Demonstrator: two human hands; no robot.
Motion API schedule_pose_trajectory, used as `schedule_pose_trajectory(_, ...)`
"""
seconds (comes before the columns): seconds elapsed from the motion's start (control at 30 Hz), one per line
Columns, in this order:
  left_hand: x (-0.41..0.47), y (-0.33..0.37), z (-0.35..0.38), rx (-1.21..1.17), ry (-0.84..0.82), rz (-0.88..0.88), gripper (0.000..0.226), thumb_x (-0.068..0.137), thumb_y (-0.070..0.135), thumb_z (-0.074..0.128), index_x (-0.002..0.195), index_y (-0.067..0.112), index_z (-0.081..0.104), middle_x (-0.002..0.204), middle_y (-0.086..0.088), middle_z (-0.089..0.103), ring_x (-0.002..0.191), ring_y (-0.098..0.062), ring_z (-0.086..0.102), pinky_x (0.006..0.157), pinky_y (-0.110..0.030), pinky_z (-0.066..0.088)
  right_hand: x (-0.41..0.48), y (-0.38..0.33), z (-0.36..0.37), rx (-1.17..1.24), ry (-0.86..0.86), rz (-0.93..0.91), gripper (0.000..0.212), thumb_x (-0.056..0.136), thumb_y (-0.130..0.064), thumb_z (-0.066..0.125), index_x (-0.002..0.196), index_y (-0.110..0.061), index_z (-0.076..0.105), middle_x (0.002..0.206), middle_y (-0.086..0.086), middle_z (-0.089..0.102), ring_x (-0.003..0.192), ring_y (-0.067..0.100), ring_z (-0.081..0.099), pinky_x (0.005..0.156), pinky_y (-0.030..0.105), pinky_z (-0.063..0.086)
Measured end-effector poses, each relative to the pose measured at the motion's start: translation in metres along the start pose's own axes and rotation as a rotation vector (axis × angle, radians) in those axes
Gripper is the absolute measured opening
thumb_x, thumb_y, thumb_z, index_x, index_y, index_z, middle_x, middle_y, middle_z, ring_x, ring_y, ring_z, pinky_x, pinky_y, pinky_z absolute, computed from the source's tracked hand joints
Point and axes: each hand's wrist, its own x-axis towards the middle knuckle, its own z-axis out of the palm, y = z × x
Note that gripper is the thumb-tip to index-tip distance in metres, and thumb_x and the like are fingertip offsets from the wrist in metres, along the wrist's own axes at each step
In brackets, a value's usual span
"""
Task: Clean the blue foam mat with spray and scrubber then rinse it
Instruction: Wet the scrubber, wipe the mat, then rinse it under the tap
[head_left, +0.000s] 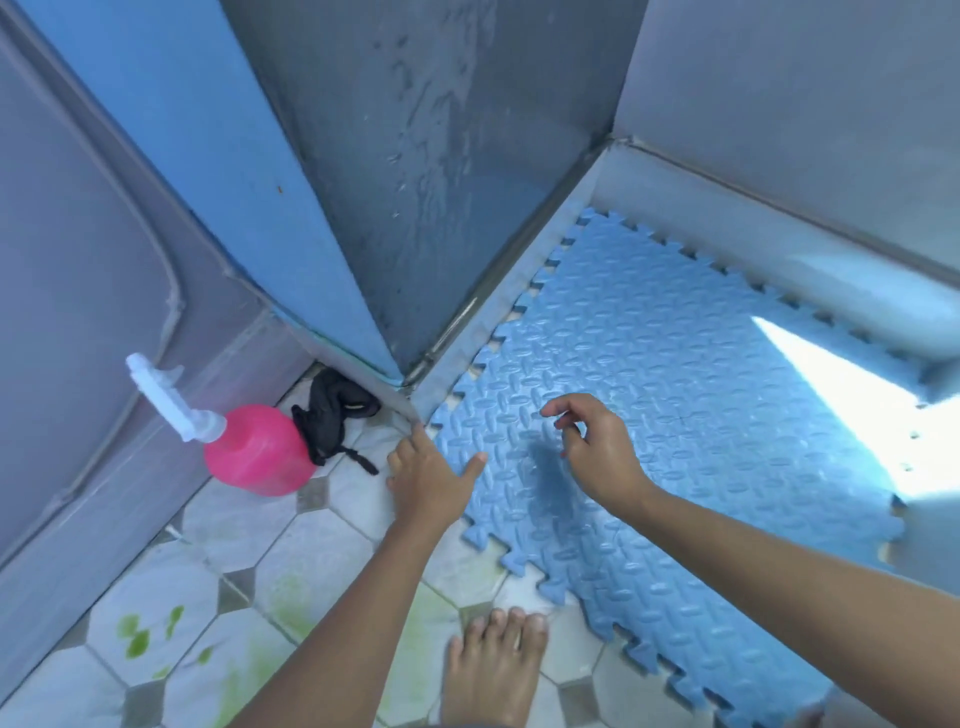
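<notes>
Head view looks down on a blue foam mat (691, 415) with puzzle-tooth edges and an embossed oval tread, lying flat on pale octagonal floor tiles (332, 571) against a grey wall corner, sunlit at its right. Left hand (428, 480) rests at the mat's near-left edge, fingers spread, gripping nothing. Right hand (597, 452) hovers above it, fingers loosely curled, empty. Just beside stands a smooth pink spray bottle (257, 449).

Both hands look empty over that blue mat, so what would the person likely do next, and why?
Probably reach the left hand over to the pink spray bottle with the white trigger on the tiles: neither it nor the right hand holds anything, and the blue foam mat shows no suds.
</notes>
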Motion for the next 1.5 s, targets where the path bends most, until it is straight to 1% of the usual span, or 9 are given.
schedule_pose_trajectory(0.3,-0.027,0.054,-0.086,0.012,-0.065,0.0,0.102,0.072,0.084,0.057,0.14,0.008,0.051,0.141,-0.015,0.051,0.132,-0.036,0.046,0.105,-0.048,0.046,0.018,-0.035,-0.084,0.088,0.233,-0.017,0.04,0.087,0.003,0.049,0.089,-0.035,0.064,0.105,-0.012,0.066,0.091,0.005,0.06,0.079,0.053,0.058)
schedule_pose_trajectory(0.43,-0.059,0.09,-0.145,-0.157,-0.081,0.166,0.077,0.076,0.085,0.052,0.077,0.009,0.062,0.071,-0.003,0.057,0.067,-0.019,0.058,0.066,-0.032,0.046,0.016,-0.056,-0.106,0.176,0.288,-0.03,0.035,0.087,0.003,0.05,0.091,-0.028,0.065,0.105,-0.008,0.067,0.086,0.006,0.059,0.078,0.054,0.057)
schedule_pose_trajectory(0.5,-0.06,0.112,-0.181,-0.255,-0.155,0.15,0.092,0.074,0.092,0.042,0.065,0.004,0.065,0.064,-0.003,0.052,0.058,-0.018,0.05,0.058,-0.028,0.044,0.015,-0.065,-0.118,0.193,0.303,-0.061,0.029,0.087,0.001,0.053,0.094,-0.025,0.066,0.105,-0.008,0.067,0.087,0.008,0.06,0.077,0.054,0.057)
schedule_pose_trajectory(0.63,-0.037,0.15,-0.215,-0.506,-0.5,0.043,0.101,0.066,0.099,0.041,0.1,0.007,0.06,0.096,-0.011,0.06,0.058,-0.024,0.056,0.056,-0.03,0.047,0.031,-0.097,-0.152,0.306,0.371,-0.111,0.02,0.092,-0.004,0.058,0.093,-0.023,0.064,0.095,-0.006,0.062,0.082,0.006,0.055,0.067,0.041,0.057)
schedule_pose_trajectory(0.73,-0.028,0.178,-0.199,-0.27,-0.639,0.139,0.088,0.073,0.092,0.049,0.121,0.019,0.056,0.112,-0.008,0.054,0.061,-0.022,0.052,0.045,-0.026,0.044,0.059,-0.135,-0.175,0.393,0.395,-0.148,0.015,0.095,-0.01,0.057,0.095,-0.024,0.064,0.085,-0.005,0.058,0.072,0.001,0.054,0.065,0.036,0.053)
schedule_pose_trajectory(0.87,-0.016,0.183,-0.182,0.121,-0.333,0.425,0.062,0.089,0.069,0.059,0.08,0.007,0.054,0.07,-0.007,0.049,0.048,-0.019,0.046,0.057,-0.03,0.041,0.107,-0.218,-0.206,0.364,0.404,-0.333,0.014,0.1,-0.025,0.053,0.104,-0.02,0.066,0.084,-0.018,0.061,0.073,-0.01,0.055,0.08,0.031,0.051)
schedule_pose_trajectory(1.1,-0.042,0.201,-0.246,0.017,0.033,0.565,0.056,0.098,0.051,0.058,0.085,-0.004,0.059,0.067,-0.003,0.044,0.056,-0.016,0.036,0.054,-0.032,0.028,0.174,-0.386,-0.256,0.119,0.343,-0.565,0.039,0.103,-0.039,0.046,0.121,-0.011,0.067,0.115,-0.005,0.069,0.109,0.007,0.061,0.097,0.02,0.044)
schedule_pose_trajectory(1.27,-0.07,0.213,-0.316,0.02,0.161,0.676,0.048,0.097,0.049,0.061,0.083,0.003,0.066,0.063,-0.002,0.045,0.052,-0.015,0.034,0.049,-0.029,0.027,0.178,-0.405,-0.259,-0.293,0.287,-0.569,0.046,0.101,-0.046,0.047,0.088,-0.01,0.073,0.055,-0.008,0.043,0.045,0.0,0.039,0.051,0.017,0.033)
schedule_pose_trajectory(1.5,-0.07,0.217,-0.332,0.076,0.181,0.696,0.05,0.096,0.054,0.058,0.085,0.006,0.069,0.082,-0.019,0.072,0.061,-0.031,0.058,0.057,-0.036,0.045,0.173,-0.406,-0.253,-0.326,0.4,-0.587,0.062,0.097,-0.05,0.048,0.074,0.007,0.054,0.061,0.007,0.036,0.058,0.018,0.031,0.056,0.031,0.026)
